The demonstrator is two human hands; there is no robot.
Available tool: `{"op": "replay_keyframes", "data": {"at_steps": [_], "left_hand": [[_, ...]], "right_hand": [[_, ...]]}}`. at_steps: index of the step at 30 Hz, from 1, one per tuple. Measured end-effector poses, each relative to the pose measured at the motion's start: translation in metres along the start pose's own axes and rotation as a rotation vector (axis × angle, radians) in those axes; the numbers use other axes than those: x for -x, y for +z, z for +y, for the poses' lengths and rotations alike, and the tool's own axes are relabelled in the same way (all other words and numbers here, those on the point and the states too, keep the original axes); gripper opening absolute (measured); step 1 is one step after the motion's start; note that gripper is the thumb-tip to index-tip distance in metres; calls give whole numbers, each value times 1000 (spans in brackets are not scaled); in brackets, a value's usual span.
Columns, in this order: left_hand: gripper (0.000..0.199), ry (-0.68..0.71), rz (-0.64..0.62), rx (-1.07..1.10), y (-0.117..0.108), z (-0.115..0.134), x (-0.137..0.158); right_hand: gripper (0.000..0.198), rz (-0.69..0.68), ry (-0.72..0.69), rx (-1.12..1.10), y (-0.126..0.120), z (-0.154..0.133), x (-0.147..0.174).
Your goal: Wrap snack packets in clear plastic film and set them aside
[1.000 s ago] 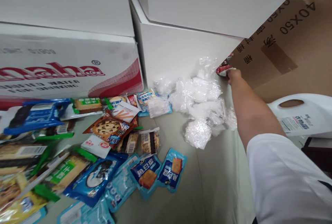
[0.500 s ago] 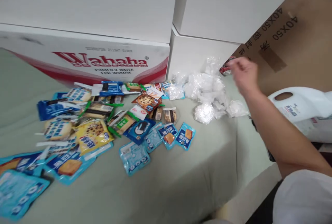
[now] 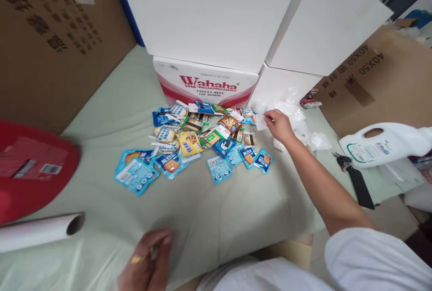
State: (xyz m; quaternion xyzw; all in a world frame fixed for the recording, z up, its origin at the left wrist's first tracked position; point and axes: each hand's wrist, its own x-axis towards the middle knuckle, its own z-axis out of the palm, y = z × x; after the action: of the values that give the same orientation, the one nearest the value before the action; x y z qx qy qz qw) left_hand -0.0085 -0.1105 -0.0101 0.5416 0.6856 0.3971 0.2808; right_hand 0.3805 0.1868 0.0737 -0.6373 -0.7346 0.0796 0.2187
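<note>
My right hand [image 3: 279, 125] reaches over the crumpled clear plastic bags [image 3: 297, 113], its fingers pinched on a clear plastic bag [image 3: 261, 123] at the left side of that pile. Close by on the left lies a heap of packaged snacks: a yellow cookie packet [image 3: 189, 143], a brown cookie packet [image 3: 231, 123], green-edged biscuits [image 3: 212, 137] and light-blue pouches [image 3: 219, 169]. My left hand [image 3: 146, 261], wearing a ring, is curled near the front of the green cloth. Its fingers are closed, and whatever may be between them is too small to name.
A Wahaha carton [image 3: 205, 85] stands behind the snacks with white boxes [image 3: 216, 16] stacked above. Brown cartons [image 3: 357, 79] flank the cloth. On the right are a white jug [image 3: 381, 145] and keys [image 3: 343, 161]; on the left, a red object [image 3: 33, 169] and a white roll [image 3: 40, 231].
My right hand has moved left from beside the red packets to the plastic bags. The view has swung left and widened, and my left hand has come into sight.
</note>
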Motion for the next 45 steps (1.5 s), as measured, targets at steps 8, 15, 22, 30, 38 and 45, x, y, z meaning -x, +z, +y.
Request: {"op": "replay_keyframes", "data": {"at_steps": [8,15,22,30,38,45], "left_hand": [[66,-125,-704,774,96,76,-89],[39,-130,-746,807,113,60,-93],[41,-214,-490,957,97,59,-111],[40,-256,-567,1032,97,60,-108],[78,-97,-784,1011,90,52,-112],[7,128,-649,792,99,38,-116]], "right_hand": [[19,-139,88,-762,22,-59,175],[12,11,84,-827,45,-88,198],[18,68,164,-959,37,-63,218],[11,42,136,-864,35,-53,240],[30,166,-198,-595,33,-85,227],[36,193,-251,-508,37,-92,237]]}}
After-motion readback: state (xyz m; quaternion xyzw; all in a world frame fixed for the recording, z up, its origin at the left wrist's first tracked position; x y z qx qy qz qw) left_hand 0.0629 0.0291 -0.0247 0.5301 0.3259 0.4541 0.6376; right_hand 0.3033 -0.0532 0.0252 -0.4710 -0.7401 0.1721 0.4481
